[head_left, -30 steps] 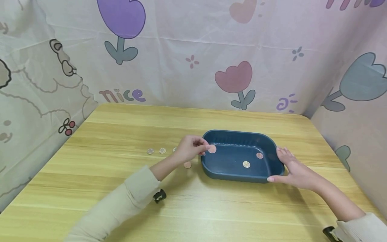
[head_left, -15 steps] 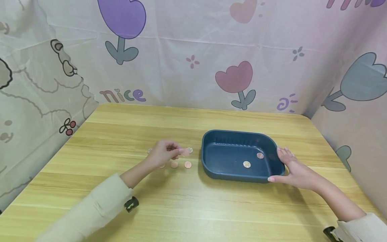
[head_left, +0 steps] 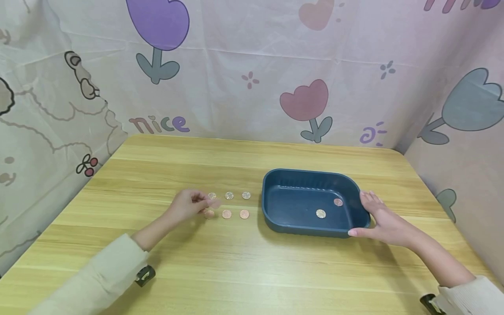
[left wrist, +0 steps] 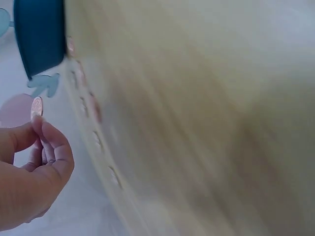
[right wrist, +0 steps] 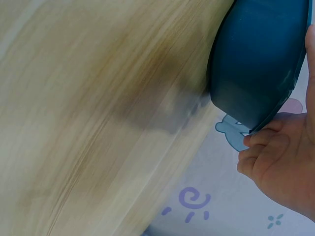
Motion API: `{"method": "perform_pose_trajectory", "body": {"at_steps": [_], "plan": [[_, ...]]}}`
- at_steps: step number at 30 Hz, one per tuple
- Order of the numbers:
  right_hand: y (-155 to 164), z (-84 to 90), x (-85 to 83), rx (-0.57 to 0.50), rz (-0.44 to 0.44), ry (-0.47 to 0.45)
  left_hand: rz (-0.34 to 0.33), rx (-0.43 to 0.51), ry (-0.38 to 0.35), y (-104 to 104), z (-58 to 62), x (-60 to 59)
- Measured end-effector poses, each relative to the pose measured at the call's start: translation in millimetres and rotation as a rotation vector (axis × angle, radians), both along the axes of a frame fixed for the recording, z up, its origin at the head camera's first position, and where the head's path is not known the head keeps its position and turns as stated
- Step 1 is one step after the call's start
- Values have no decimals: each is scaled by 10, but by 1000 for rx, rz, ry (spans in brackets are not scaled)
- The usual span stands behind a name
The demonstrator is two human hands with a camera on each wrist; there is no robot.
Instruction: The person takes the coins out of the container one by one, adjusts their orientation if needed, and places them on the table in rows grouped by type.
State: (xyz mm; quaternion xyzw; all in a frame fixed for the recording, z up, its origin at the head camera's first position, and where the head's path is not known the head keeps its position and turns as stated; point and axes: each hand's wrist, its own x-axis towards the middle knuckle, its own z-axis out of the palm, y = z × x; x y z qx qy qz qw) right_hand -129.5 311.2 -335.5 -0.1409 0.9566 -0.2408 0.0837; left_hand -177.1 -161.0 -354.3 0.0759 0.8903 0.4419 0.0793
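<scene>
A copper-coloured coin (left wrist: 37, 106) is pinched between the thumb and fingertips of my left hand (head_left: 188, 205), raised above the table. In the head view this hand is over the left end of two short rows of coins. The farther row has silvery coins (head_left: 229, 195); the nearer one has copper coins (head_left: 226, 214). My right hand (head_left: 387, 223) grips the right end of a dark blue tray (head_left: 311, 232), thumb at the front rim and fingers along the outer side. On the tray's floor lie a pale coin (head_left: 320, 214) and a copper coin (head_left: 338, 202).
Everything stands on a light wood-grain table (head_left: 252, 271). Behind it and at both sides hangs a printed cloth (head_left: 236, 87) with flowers and lettering. Each wrist carries a dark strap device (head_left: 145, 275).
My left hand has moved left from the tray's left rim to the coin rows, with the copper coin still pinched. My right hand and the tray have stayed in place.
</scene>
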Motion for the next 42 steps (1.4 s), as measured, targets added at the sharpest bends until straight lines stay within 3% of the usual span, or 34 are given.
{"method": "perform_pose_trajectory", "body": {"at_steps": [6,12,21,29,33,35,40,42], "plan": [[-6,-1,0,7,-3,1,-15,-70,-29,-211,-81,59],[-7,-4,-2,13,-4,2,9,-103,-115,-357,-121,76],[-16,-11,-16,15,-4,-5,-6,-209,-170,-412,-41,55],[-14,-4,-8,22,-13,-11,-77,-294,-42,-378,-32,48],[-7,-1,-4,24,-14,-8,-52,-314,-22,-355,-37,39],[-6,0,-4,22,-13,-7,-57,-329,26,-347,-21,36],[-6,2,-3,20,-13,-6,-51,-329,129,-277,87,35],[-8,3,-2,20,-13,-7,-17,-297,114,-215,145,28]]}}
